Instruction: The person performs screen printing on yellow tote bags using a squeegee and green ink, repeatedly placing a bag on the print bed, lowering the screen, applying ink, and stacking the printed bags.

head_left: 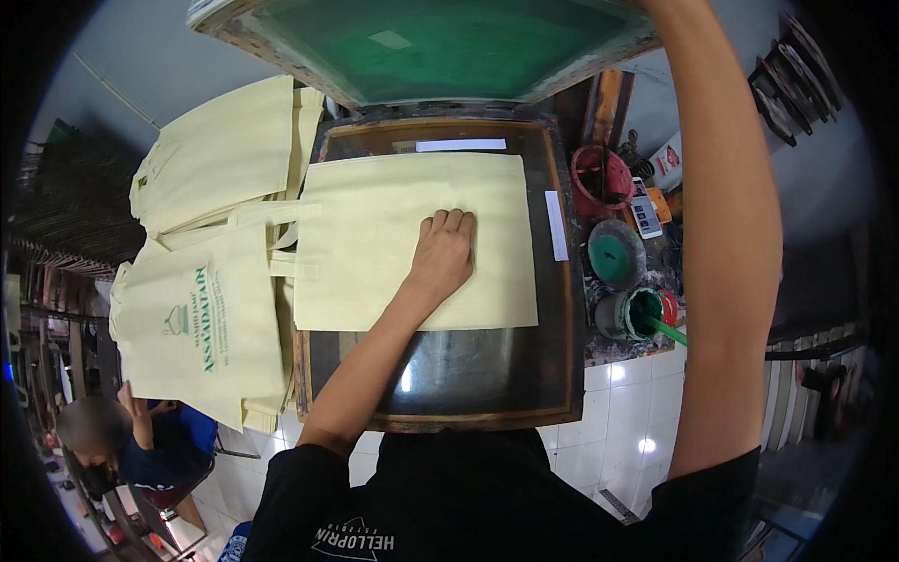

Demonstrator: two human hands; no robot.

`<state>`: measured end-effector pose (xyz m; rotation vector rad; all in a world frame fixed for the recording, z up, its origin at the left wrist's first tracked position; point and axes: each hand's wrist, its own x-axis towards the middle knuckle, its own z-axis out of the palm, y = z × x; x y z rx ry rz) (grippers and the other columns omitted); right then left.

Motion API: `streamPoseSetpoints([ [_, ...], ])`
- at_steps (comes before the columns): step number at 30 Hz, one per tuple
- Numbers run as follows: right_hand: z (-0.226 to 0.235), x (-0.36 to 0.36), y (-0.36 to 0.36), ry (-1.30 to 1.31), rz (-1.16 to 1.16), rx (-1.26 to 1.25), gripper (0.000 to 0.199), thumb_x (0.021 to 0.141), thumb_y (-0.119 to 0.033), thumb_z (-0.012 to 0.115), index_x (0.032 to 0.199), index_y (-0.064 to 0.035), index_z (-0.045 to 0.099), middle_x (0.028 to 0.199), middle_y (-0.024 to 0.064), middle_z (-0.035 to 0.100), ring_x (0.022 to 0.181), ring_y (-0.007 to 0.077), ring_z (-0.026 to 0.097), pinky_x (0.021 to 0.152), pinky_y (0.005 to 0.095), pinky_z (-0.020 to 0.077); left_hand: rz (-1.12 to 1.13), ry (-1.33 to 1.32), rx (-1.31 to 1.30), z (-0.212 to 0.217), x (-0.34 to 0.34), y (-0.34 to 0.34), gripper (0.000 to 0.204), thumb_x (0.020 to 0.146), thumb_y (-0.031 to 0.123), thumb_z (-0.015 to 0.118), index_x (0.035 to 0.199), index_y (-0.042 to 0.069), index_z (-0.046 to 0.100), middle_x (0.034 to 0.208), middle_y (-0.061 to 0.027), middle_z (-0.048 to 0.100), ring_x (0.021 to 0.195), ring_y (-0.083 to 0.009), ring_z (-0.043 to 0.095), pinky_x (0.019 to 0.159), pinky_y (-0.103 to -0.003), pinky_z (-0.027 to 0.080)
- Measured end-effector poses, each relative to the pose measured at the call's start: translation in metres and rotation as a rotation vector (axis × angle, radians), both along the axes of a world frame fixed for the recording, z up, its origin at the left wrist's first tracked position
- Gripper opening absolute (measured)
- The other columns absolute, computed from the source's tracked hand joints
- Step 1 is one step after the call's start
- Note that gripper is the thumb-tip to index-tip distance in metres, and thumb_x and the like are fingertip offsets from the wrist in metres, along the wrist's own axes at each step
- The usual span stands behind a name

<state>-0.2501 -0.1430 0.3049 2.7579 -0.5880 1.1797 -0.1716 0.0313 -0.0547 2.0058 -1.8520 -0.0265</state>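
A pale yellow cloth bag (365, 244) lies flat on a dark glass-topped board with a wooden rim (440, 420), its handles pointing left. My left hand (444, 251) rests on the bag right of its middle, fingers curled in with the knuckles up; I see nothing held in it. Above the board's far side hangs a framed screen with green mesh (449, 47), raised and tilted. My right arm (721, 215) reaches up along the right side to the frame's far right corner, where the hand passes out of the picture.
Left of the board lie stacked bags, one with a green print (201, 318). At the right are a red basket (601, 180), a phone (645, 214), a bowl of green ink (615, 255) and an ink tub (644, 311) with a green stick. A person (164, 445) sits lower left.
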Motion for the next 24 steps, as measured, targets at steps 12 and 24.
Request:
streamPoseSetpoints([
  [12, -0.001, 0.000, -0.007, -0.009, 0.079, 0.028, 0.042, 0.088, -0.031, 0.075, 0.103, 0.0087, 0.075, 0.097, 0.0318, 0.072, 0.089, 0.0431, 0.071, 0.087, 0.0463, 0.0542, -0.074, -0.260, 0.033, -0.002, 0.006, -0.030, 0.025, 0.074, 0.001, 0.064, 0.100, -0.001, 0.064, 0.104, -0.0157, 0.061, 0.100, -0.0309, 0.058, 0.086, -0.042, 0.042],
  [24, 0.001, -0.001, -0.002, 0.006, 0.076, 0.033, 0.035, 0.090, -0.028, 0.073, 0.102, 0.0048, 0.077, 0.097, 0.0288, 0.073, 0.090, 0.0414, 0.071, 0.086, 0.0465, 0.0544, 0.043, -0.018, 0.031, -0.001, -0.010, -0.103, 0.058, 0.091, 0.038, 0.065, 0.138, 0.006, 0.053, 0.141, -0.0246, 0.047, 0.134, -0.0413, 0.042, 0.109, -0.053, 0.032],
])
